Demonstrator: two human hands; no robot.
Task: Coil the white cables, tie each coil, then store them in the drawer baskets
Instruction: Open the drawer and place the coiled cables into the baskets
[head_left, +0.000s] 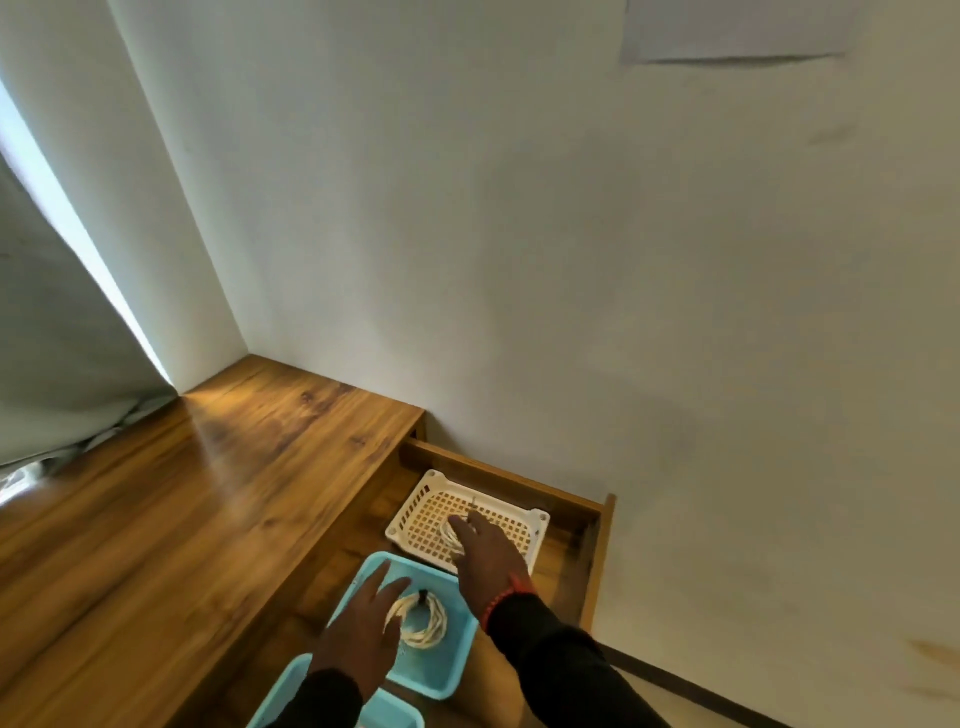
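Right hand (488, 553) over white basket's (415, 506) coil (451, 535) (fingers straight)

- Wooden desktop (197, 499), glossy, grain running toward the corner, a bright patch of light at its far end.
- Pale wall (571, 234) behind and to the right, scuffed in places.
- Sheet of paper (737, 28) stuck high on that wall, lower edge lifting.
- Grey curtain (57, 332) at left, hem bunched on the desktop, daylight showing along its edge.
- Dark skirting strip (691, 686) along the wall's foot.
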